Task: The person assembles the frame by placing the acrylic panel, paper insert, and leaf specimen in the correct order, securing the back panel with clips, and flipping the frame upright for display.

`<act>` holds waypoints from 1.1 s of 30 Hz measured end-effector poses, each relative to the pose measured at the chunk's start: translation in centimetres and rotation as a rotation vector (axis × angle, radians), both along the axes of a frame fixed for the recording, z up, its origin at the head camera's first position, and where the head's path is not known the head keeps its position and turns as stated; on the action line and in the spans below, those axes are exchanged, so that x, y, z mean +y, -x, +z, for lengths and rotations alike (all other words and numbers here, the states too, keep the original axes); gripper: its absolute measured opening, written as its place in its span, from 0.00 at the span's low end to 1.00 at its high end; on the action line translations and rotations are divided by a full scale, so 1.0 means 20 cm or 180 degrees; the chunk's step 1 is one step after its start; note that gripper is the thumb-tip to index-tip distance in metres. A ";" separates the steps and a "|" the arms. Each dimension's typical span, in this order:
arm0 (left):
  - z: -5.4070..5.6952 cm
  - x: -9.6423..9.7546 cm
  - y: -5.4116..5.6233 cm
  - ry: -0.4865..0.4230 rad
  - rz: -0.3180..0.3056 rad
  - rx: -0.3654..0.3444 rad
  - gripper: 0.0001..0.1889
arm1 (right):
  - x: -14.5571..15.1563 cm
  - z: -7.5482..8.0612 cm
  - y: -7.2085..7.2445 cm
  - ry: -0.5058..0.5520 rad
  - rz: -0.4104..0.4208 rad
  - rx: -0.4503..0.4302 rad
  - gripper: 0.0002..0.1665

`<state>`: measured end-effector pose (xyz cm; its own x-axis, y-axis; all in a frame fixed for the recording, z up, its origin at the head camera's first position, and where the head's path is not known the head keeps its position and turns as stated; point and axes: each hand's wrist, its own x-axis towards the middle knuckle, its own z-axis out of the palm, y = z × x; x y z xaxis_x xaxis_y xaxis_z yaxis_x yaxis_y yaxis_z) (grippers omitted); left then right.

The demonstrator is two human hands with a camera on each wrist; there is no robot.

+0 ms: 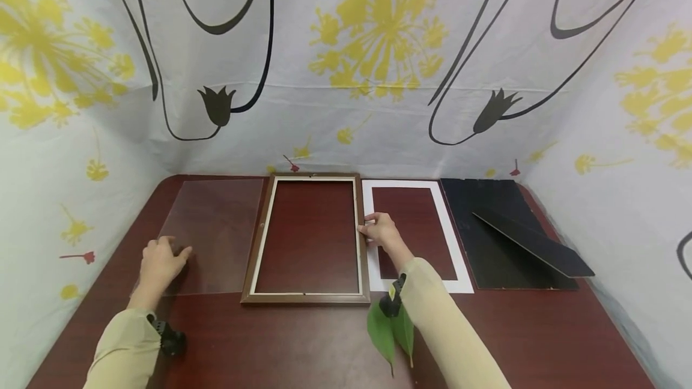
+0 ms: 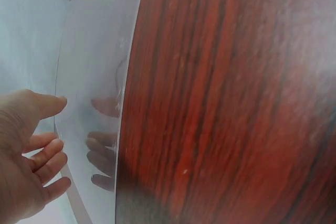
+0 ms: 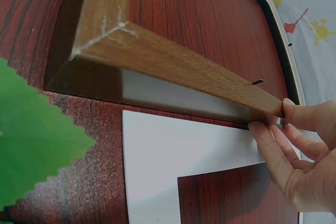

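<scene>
My right hand point(image 1: 382, 232) pinches the right side of a brown wooden picture frame point(image 1: 305, 299), thumb on top and fingers against its outer side. In the right wrist view, the frame's corner point(image 3: 102, 40) shows pale marks along the joint. A white mat point(image 1: 456, 257) with a rectangular opening lies just right of the frame, under that hand. My left hand point(image 1: 162, 263) is by the left edge of a clear plastic sheet point(image 1: 216, 239). The left wrist view shows its thumb and fingers apart at the edge of the sheet point(image 2: 89, 66), their reflections visible on it.
At the far right lies a black backing board point(image 1: 459, 209) with a stand flap point(image 1: 535, 242) raised at an angle. Two green leaves point(image 1: 381, 332) lie on the dark red wooden table point(image 1: 270, 347) before the mat. Patterned cloth point(image 1: 346, 137) surrounds the back and sides.
</scene>
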<state>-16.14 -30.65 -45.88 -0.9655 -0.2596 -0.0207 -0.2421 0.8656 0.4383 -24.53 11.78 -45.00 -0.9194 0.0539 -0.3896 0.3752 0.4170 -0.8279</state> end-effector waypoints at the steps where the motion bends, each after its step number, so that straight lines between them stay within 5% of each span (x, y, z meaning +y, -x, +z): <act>1: 0.00 -0.01 0.00 0.0026 0.0030 -0.0046 0.29 | 0.00 0.00 0.00 0.0020 -0.0007 -0.0011 0.22; 13: 0.04 -0.11 0.01 0.0024 0.0591 -0.1020 0.50 | 0.00 -0.04 -0.01 0.0072 0.0030 -0.0093 0.22; 20: 0.09 -0.10 0.06 -0.0012 0.0535 -0.1259 0.53 | 0.01 -0.04 0.01 0.0057 -0.0035 -0.0097 0.22; 27: 0.14 -0.12 0.11 -0.0340 0.0753 -0.1854 0.63 | 0.00 -0.03 -0.01 0.0042 0.0024 -0.0059 0.22; 33: 0.14 -0.14 0.15 -0.0304 0.0774 -0.1921 0.63 | 0.01 -0.03 -0.01 0.0017 -0.0006 0.0018 0.22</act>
